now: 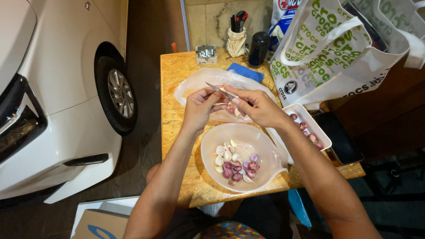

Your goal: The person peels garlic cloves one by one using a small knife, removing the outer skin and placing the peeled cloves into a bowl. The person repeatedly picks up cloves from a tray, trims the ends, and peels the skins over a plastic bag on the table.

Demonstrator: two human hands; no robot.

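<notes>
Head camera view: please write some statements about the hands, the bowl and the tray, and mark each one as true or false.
1. The right hand holds a small knife. True.
2. The white bowl is empty. False: it holds peeled garlic cloves and shallots.
3. The left hand rests flat on the wooden table. False: it is raised and pinches a small piece against the blade.
4. The white tray with shallots lies to the right of the bowl. True.
5. A clear plastic bag lies on the table behind the hands. True.
6. The tray is stacked inside the bowl. False: it lies beside it.
</notes>
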